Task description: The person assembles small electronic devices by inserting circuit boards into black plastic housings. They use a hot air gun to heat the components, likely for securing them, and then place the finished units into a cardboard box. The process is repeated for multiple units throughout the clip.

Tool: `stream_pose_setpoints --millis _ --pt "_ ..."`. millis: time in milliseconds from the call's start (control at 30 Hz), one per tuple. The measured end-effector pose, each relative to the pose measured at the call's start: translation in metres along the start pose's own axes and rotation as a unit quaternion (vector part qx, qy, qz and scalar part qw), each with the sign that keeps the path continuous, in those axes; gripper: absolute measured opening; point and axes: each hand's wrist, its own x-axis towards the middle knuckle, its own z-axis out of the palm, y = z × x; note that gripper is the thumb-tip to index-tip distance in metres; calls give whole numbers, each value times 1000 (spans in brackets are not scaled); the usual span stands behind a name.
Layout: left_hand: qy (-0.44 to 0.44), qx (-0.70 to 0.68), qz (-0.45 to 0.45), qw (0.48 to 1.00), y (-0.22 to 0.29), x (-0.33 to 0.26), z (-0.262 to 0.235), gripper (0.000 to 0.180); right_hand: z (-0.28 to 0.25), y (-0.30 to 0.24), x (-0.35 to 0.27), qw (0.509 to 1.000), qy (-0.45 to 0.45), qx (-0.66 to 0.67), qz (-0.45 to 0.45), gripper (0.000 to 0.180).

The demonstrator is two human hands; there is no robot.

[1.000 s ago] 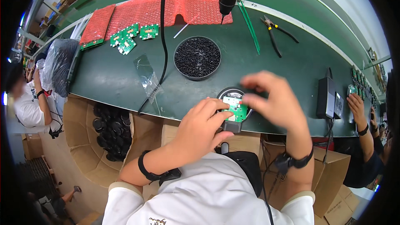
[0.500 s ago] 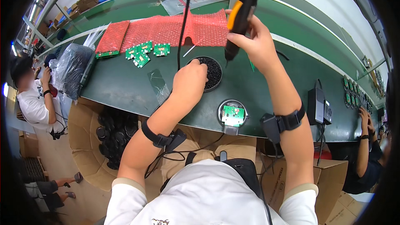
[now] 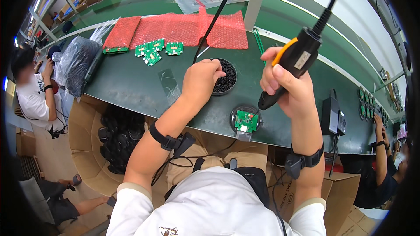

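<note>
My right hand grips a black and yellow electric screwdriver, tilted so that its tip is close to the upper right of a green circuit board. Whether the bit touches the board is too small to tell. The board lies in a round black housing near the table's front edge. At the left side of a round dish full of small black screws is my left hand. Its fingers are pinched together over the screws, and what they hold is hidden.
Several loose green boards lie before red bubble wrap. A clear plastic piece lies left of the dish. A black power unit stands at right. A carton holds black round parts. Other people work at both sides.
My right hand has brought the screwdriver down and right, from beside the dish to the board in the housing. My left hand has shifted slightly and stays at the dish.
</note>
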Motion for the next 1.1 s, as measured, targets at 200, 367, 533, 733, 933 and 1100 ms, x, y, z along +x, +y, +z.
stream_pose_setpoints --millis 200,367,533,733,933,1100 --pt "-40 -102 -83 991 8 -7 -8 6 8 1 -17 992 94 -64 -58 17" --pt "-167 -351 -253 886 44 -32 -27 12 17 1 -22 984 138 -66 -87 16" --pt "-188 -414 -258 853 54 -60 -11 38 30 2 -25 983 134 -41 -118 14" --pt "-166 -503 -271 804 58 -71 -5 55 45 5 -30 983 107 1 -148 11" --pt "-164 -532 -275 784 60 -71 -8 54 40 15 -28 977 77 85 -180 17" --pt "-162 -555 -304 757 63 -70 -10 49 39 15 -29 978 79 96 -169 17"
